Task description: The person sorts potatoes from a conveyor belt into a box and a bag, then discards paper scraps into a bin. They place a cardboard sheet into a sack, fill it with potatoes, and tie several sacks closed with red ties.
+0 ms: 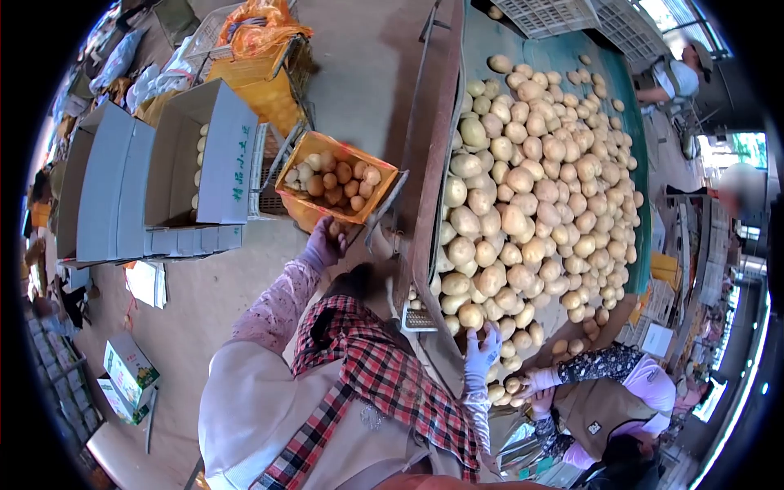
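Note:
My left hand point(325, 242), in a purple glove with a pink floral sleeve, grips the lower edge of an orange crate point(304, 208) full of potatoes, held tilted beside the sorting table. My right hand point(483, 349), in a pale blue glove, rests with spread fingers on the potatoes point(523, 204) heaped on the green-lined table point(641, 163), near its front corner. It holds nothing that I can see. A co-worker's gloved hands point(536, 382) lie on potatoes just to the right of my right hand.
Open cardboard boxes point(204, 155), one with potatoes inside, stand to the left on the concrete floor. An orange crate with a plastic bag point(261, 41) sits behind them. White crates point(547, 12) are at the table's far end. Another person point(678, 77) stands far right.

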`<state>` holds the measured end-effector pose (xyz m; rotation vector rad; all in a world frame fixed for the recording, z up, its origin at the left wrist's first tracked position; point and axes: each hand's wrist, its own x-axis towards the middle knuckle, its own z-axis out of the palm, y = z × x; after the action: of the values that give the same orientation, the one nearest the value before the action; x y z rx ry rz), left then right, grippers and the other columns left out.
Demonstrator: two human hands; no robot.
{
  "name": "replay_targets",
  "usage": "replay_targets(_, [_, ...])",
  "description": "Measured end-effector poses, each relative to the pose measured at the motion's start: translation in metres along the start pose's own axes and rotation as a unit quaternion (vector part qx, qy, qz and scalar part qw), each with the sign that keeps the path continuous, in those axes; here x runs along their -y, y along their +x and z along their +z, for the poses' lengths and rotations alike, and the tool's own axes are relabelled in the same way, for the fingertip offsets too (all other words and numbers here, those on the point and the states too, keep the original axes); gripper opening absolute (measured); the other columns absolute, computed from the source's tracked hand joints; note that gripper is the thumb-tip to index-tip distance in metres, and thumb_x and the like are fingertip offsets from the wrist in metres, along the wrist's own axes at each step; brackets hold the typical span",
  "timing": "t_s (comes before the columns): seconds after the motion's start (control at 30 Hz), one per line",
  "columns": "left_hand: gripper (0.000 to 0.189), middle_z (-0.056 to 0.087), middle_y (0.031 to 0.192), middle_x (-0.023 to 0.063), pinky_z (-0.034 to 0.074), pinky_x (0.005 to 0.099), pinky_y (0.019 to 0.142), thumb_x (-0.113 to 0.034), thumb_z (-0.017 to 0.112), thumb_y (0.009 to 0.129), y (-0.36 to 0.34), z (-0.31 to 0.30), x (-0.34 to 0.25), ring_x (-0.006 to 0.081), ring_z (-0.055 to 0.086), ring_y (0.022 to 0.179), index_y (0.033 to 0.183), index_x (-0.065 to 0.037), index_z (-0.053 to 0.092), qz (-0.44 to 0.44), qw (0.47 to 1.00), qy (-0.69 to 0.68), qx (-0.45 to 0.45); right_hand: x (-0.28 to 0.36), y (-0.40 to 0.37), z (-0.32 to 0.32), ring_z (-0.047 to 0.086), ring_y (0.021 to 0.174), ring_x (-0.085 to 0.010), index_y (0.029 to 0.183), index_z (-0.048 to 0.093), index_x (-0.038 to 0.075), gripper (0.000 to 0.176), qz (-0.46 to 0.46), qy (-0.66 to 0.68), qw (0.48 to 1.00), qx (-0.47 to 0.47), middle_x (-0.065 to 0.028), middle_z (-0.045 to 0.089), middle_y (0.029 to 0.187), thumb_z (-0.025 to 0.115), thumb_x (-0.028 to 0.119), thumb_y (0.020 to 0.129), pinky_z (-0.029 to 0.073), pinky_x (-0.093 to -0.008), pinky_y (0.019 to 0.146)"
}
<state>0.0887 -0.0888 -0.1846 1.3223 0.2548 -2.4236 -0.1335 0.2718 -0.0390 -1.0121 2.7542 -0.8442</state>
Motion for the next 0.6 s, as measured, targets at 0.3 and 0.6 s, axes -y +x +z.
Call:
replay_targets(0.3, [0.039, 0.046, 0.115, 0.0134, 0.048, 0.0416, 0.086, -0.033, 0.055, 0.084, 0.074, -0.006, -0.071, 0.0345, 0.051, 0.095, 0.112, -0.009, 0.043, 0.152, 0.979, -0.129, -0.044, -0.003, -0.001, -0.001, 0.048, 0.102, -0.0323, 0.107, 0.052, 0.002, 0.039, -0.017, 0.025, 0.999, -0.011, -0.0164, 0.051, 0.109, 0.068, 0.02, 0.076, 0.041, -0.0401, 0.088])
replay_targets(0.6, [0.026, 0.062, 0.087, 0.0034, 0.048, 0.0248, 0.066, -0.026, 0.044, 0.092, -0.002, 0.034, 0.041, 0.0118, 0.057, 0.071, 0.1, -0.007, 0.06, 0.319, 0.899, 0.296, 0.049, -0.01, 0.015, -0.015, 0.05, 0.097, -0.0334, 0.106, 0.054, 0.006, 0.031, -0.078, -0.035, 0.995, -0.053, -0.0151, 0.053, 0.11, 0.061, 0.018, 0.078, 0.041, -0.042, 0.081])
